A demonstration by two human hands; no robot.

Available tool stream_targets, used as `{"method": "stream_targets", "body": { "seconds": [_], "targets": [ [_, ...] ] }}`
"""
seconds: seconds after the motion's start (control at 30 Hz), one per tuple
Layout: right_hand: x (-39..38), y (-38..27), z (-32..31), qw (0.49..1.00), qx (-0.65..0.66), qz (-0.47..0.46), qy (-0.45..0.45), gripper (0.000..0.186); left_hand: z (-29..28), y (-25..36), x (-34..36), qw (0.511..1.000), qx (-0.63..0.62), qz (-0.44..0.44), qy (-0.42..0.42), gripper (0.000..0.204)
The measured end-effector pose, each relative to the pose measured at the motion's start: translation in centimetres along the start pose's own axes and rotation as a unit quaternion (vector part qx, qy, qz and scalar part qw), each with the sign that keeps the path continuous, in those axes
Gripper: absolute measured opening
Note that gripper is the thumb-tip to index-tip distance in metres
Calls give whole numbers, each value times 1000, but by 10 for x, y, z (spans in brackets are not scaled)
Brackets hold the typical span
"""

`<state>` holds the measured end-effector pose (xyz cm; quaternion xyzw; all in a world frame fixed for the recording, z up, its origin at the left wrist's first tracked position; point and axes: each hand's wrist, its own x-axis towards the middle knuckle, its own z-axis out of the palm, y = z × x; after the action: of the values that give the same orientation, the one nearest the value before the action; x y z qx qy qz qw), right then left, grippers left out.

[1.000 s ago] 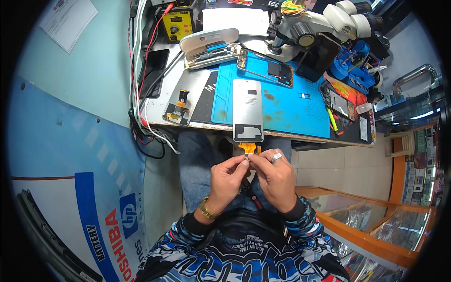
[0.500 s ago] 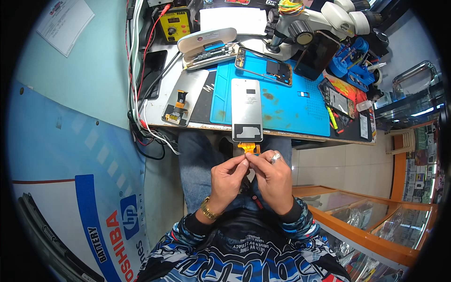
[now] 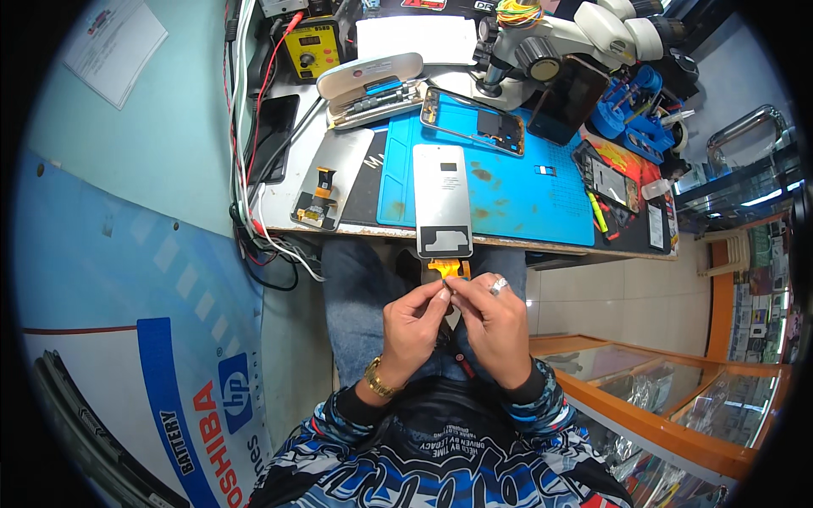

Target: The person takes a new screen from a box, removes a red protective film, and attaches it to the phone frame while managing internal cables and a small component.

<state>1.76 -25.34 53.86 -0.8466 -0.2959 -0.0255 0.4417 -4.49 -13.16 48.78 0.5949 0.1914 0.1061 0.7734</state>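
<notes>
Below one silver screen panel (image 3: 442,200), two hands, left hand (image 3: 412,326), right hand (image 3: 491,326), pinching one orange flex cable (image 3: 447,269)

A phone display panel (image 3: 442,201) lies back-up at the near edge of the blue mat (image 3: 525,195) — a silver rectangle. Another silver panel (image 3: 329,178) lies to its left. On the left wall, a white paper sheet (image 3: 114,41) hangs far up — nearer, a blue-and-white banner (image 3: 199,415) with red lettering.
</notes>
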Motion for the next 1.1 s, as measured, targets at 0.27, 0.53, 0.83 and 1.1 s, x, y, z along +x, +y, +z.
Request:
{"method": "stream_targets", "body": {
  "seconds": [0.27,0.53,0.83,1.1],
  "targets": [
    [0,2,2,1000,7,-4,2,22,-1,-2,0,1000,28,8,2,22],
    [1,-3,0,999,31,25,-16,20,-3,-6,-1,1000,14,11,6,22],
    [1,0,2,999,45,23,-12,20,-4,-7,1,1000,-3,10,-4,22],
    [3,-2,-1,999,37,26,-15,18,-4,-8,1,999,24,21,-9,22]
  ]
}}
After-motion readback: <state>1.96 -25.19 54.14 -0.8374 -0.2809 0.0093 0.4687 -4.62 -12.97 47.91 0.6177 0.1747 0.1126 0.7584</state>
